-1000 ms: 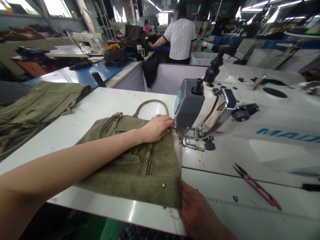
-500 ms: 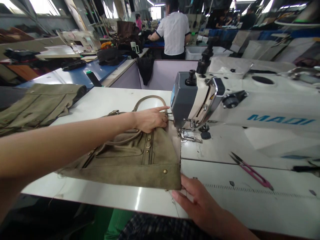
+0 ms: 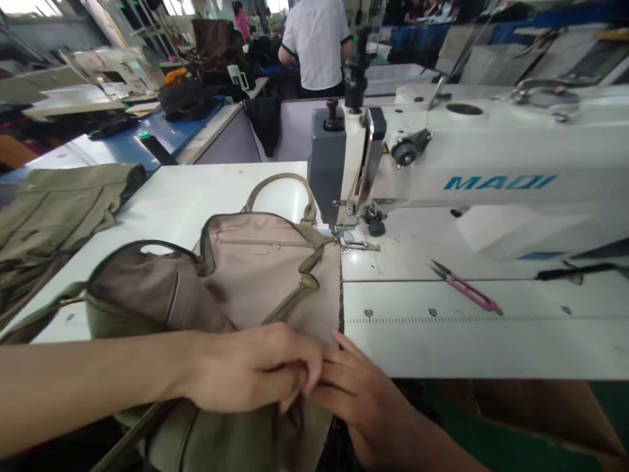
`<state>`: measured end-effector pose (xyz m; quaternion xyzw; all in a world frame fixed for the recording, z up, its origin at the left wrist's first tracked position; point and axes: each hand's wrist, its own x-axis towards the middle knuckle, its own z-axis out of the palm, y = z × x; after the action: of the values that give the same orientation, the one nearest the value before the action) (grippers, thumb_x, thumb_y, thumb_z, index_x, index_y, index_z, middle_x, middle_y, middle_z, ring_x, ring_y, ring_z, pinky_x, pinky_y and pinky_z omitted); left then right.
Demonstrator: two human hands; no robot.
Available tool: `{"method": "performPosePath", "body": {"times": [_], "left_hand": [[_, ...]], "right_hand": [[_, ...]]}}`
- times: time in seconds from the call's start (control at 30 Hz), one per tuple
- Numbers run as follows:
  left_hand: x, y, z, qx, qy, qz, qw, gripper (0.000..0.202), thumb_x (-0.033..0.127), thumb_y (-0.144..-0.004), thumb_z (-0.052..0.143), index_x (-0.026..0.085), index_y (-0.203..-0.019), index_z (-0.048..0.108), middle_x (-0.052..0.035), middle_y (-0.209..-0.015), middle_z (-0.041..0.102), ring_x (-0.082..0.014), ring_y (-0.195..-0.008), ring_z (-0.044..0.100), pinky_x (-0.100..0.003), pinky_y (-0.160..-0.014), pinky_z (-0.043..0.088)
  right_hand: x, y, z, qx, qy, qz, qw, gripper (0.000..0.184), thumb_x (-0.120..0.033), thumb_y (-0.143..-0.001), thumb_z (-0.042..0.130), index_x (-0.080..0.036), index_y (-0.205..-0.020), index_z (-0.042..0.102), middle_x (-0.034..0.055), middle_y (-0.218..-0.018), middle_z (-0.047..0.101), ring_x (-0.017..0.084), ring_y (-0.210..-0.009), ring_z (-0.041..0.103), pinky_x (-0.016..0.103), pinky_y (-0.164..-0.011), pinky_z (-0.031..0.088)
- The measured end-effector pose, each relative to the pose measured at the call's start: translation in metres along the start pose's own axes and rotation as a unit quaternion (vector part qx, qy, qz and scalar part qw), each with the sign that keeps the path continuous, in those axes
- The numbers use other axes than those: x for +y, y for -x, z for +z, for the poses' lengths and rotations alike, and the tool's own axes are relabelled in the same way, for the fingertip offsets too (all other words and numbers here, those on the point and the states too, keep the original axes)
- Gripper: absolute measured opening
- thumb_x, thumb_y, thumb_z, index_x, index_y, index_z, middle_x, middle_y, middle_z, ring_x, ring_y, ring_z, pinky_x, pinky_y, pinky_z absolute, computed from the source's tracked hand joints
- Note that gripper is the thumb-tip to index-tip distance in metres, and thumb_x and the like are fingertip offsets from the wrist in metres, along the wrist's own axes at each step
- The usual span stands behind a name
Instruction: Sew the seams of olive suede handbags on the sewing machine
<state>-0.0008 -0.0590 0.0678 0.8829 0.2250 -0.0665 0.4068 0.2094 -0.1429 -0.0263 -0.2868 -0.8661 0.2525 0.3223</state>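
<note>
An olive handbag (image 3: 258, 272) lies opened out on the white sewing table, its pinkish lining facing up and one handle arched at the back. Curled over the bag's near part, my left hand (image 3: 260, 367) is closed on its fabric. My right hand (image 3: 358, 393) meets it from the right, fingers closed at the bag's raw right edge; its thumb side is partly hidden. The two hands touch. Behind them, the lining's far right corner sits by the presser foot (image 3: 351, 242) of the sewing machine (image 3: 442, 164).
Pink thread snips (image 3: 466, 288) lie on the table right of the bag, above a printed ruler scale (image 3: 403, 320). More olive bag pieces (image 3: 63, 210) rest at the left. A dark thread cone (image 3: 157, 149) lies beyond. A person in a white shirt (image 3: 317, 46) stands behind.
The bag has been opened and turned so its lining shows, with part hanging over the front edge. My left hand came from the far side to the near side, beside my right hand.
</note>
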Motion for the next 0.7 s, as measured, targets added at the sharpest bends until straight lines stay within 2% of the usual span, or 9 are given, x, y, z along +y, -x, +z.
{"method": "performPosePath", "body": {"times": [0.07,0.13,0.17,0.23,0.33,0.43,0.53,0.6,0.7], "left_hand": [[-0.004,-0.004,0.011,0.012,-0.067,0.005,0.998,0.014,0.018,-0.094,0.049,0.017,-0.106,0.054,-0.0063,-0.1,0.058,-0.0203,-0.091,0.054,-0.03,-0.083,0.046],[-0.007,-0.003,0.019,0.034,-0.154,-0.011,0.987,0.027,0.025,-0.091,0.059,0.015,-0.114,0.05,-0.0096,-0.108,0.055,-0.0256,-0.099,0.051,-0.037,-0.089,0.044],[-0.007,-0.002,0.021,0.04,-0.185,-0.027,0.982,0.035,0.028,-0.088,0.065,0.014,-0.116,0.049,-0.0102,-0.109,0.054,-0.0273,-0.1,0.05,-0.039,-0.089,0.043],[-0.007,-0.002,0.022,0.034,-0.216,-0.053,0.974,0.036,0.028,-0.085,0.068,0.014,-0.113,0.05,-0.0096,-0.107,0.054,-0.0276,-0.098,0.05,-0.039,-0.086,0.044],[-0.009,-0.007,0.019,0.007,-0.216,-0.075,0.973,0.018,0.014,-0.086,0.063,0.015,-0.102,0.053,-0.0073,-0.1,0.054,-0.0241,-0.09,0.054,-0.034,-0.077,0.046],[-0.015,-0.012,0.015,-0.021,-0.188,-0.046,0.981,0.014,0.004,-0.084,0.055,0.016,-0.091,0.052,-0.0048,-0.093,0.056,-0.0197,-0.081,0.056,-0.029,-0.071,0.046],[-0.017,-0.013,0.011,-0.031,-0.163,-0.012,0.986,0.016,0.0,-0.083,0.05,0.017,-0.084,0.049,-0.004,-0.087,0.057,-0.0175,-0.076,0.056,-0.025,-0.067,0.045],[-0.014,-0.011,0.008,-0.016,-0.17,0.024,0.985,0.014,0.002,-0.084,0.048,0.017,-0.085,0.049,-0.0053,-0.089,0.058,-0.0184,-0.079,0.056,-0.026,-0.071,0.045],[-0.008,-0.006,0.002,0.032,-0.237,0.089,0.967,0.019,0.007,-0.088,0.041,0.016,-0.098,0.054,-0.0099,-0.107,0.059,-0.0232,-0.097,0.055,-0.035,-0.09,0.043]], "right_hand": [[-0.007,0.008,0.001,0.088,-0.02,0.05,0.995,0.042,-0.001,-0.088,0.034,-0.015,-0.117,0.06,0.0095,-0.124,0.061,0.017,-0.124,0.048,0.038,-0.11,0.037],[-0.009,0.01,-0.001,0.169,-0.025,0.12,0.978,0.039,-0.001,-0.091,0.035,-0.016,-0.116,0.061,0.0093,-0.121,0.061,0.016,-0.119,0.052,0.029,-0.102,0.044],[-0.008,0.009,-0.002,0.186,-0.025,0.15,0.971,0.035,-0.003,-0.093,0.039,-0.017,-0.116,0.061,0.0085,-0.118,0.061,0.015,-0.114,0.054,0.027,-0.098,0.046],[-0.005,0.005,-0.006,0.182,-0.022,0.181,0.966,0.029,-0.007,-0.094,0.045,-0.019,-0.114,0.061,0.0061,-0.111,0.063,0.015,-0.105,0.058,0.026,-0.093,0.048],[0.001,-0.002,-0.017,0.132,-0.028,0.179,0.975,0.026,-0.008,-0.094,0.047,-0.02,-0.111,0.062,0.0036,-0.105,0.065,0.016,-0.098,0.06,0.029,-0.088,0.05],[0.004,-0.008,-0.029,0.074,-0.038,0.201,0.976,0.026,-0.011,-0.093,0.053,-0.021,-0.115,0.062,0.003,-0.104,0.067,0.02,-0.094,0.062,0.034,-0.083,0.051],[0.004,-0.014,-0.033,0.037,-0.038,0.17,0.984,0.032,-0.007,-0.09,0.056,-0.022,-0.118,0.061,0.0029,-0.105,0.067,0.022,-0.095,0.06,0.038,-0.084,0.051],[0.004,-0.018,-0.029,0.033,-0.045,0.131,0.99,0.033,-0.005,-0.09,0.053,-0.022,-0.115,0.062,0.0022,-0.104,0.067,0.021,-0.096,0.059,0.038,-0.086,0.05],[0.002,-0.019,-0.018,0.072,-0.007,0.117,0.991,0.026,-0.008,-0.094,0.047,-0.02,-0.112,0.063,0.006,-0.105,0.064,0.021,-0.093,0.06,0.037,-0.084,0.052]]}}
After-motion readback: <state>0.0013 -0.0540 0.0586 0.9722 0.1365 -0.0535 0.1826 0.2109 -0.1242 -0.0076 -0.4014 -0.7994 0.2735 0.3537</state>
